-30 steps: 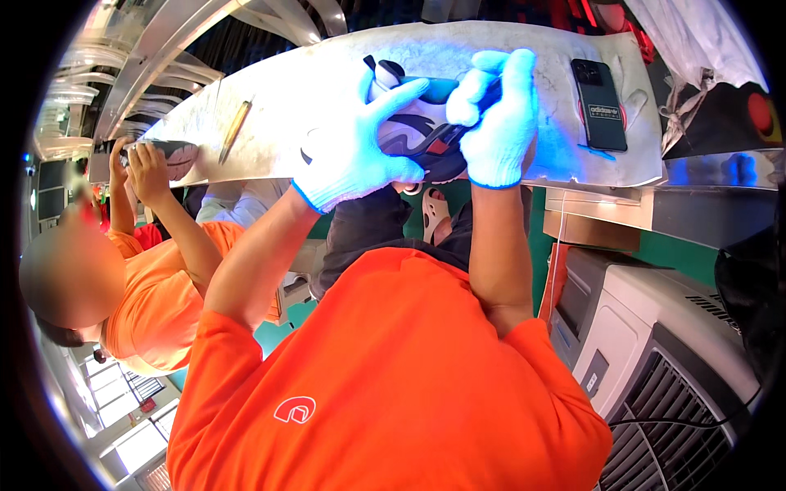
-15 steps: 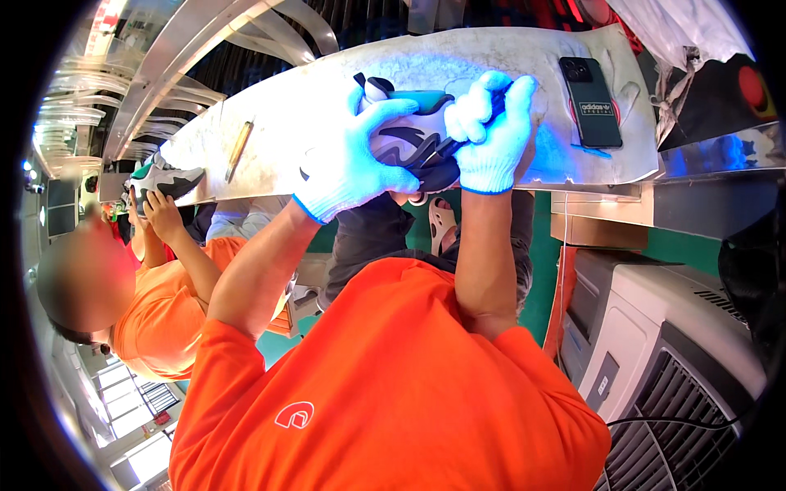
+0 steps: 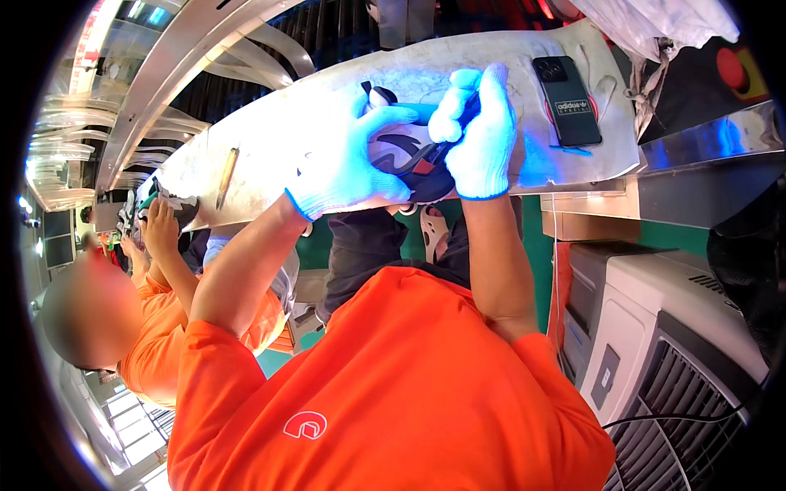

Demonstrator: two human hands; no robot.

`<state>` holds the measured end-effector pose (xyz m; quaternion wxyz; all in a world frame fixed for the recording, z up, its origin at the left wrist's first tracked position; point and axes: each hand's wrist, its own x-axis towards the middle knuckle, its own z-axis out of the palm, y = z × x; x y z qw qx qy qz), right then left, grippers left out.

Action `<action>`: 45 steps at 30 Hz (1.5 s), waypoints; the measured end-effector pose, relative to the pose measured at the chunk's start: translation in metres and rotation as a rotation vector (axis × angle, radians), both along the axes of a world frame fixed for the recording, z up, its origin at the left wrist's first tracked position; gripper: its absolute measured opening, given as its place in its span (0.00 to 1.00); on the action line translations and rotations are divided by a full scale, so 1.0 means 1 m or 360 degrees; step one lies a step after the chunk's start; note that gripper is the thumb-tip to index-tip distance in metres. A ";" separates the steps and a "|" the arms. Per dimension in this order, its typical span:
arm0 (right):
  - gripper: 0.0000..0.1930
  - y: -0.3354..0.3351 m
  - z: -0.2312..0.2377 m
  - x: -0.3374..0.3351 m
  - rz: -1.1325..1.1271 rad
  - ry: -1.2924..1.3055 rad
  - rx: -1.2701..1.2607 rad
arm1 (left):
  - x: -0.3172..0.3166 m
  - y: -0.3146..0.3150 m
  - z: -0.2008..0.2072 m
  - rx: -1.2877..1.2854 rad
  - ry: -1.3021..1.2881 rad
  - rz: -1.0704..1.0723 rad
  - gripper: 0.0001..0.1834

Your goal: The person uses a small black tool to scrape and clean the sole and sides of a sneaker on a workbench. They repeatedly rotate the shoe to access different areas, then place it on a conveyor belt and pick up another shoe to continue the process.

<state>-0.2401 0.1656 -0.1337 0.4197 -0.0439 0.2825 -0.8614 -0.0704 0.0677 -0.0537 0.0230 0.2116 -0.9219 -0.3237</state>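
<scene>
My left hand (image 3: 340, 159), in a white knit glove, grips a sneaker (image 3: 401, 155) from its left side, thumb and fingers spread round it. The shoe is grey, white and black, with a small red patch on its side. It lies tilted near the front edge of the worktable, partly hidden by both gloves. On its right, my right hand (image 3: 475, 135), gloved the same way, is closed round a slim dark tool (image 3: 444, 151) whose tip meets the shoe's side. Most of that tool is hidden in the fist. Bright blue light falls on both gloves.
On the pale worktable (image 3: 270, 123), a yellow pen-like tool (image 3: 227, 176) lies left; a dark phone (image 3: 577, 119) and thin blue stick (image 3: 571, 150) lie right. A co-worker's hand (image 3: 160, 225) holds another shoe (image 3: 182, 209) at far left. A grey-white machine (image 3: 639, 319) stands at right.
The view has shifted slightly. A red patch on the shoe's side now shows beside the dark tool. Both my hands keep their grips. The co-worker has leaned and moved their shoe.
</scene>
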 end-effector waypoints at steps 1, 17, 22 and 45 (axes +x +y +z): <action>0.28 0.003 -0.004 -0.002 0.0061 -0.0091 -0.0117 | 0.003 0.000 -0.005 0.0149 0.0071 0.0037 0.53; 0.30 0.016 -0.037 0.005 0.0031 -0.0157 -0.0760 | 0.014 0.010 -0.030 -0.0129 0.0266 0.0105 0.52; 0.28 0.020 -0.036 0.006 0.0008 -0.0208 -0.0733 | 0.017 0.020 -0.024 -0.0179 0.0173 0.0220 0.52; 0.25 0.029 -0.001 0.020 -0.0265 0.0318 -0.0099 | 0.021 0.035 -0.028 -0.0241 0.0299 0.0317 0.51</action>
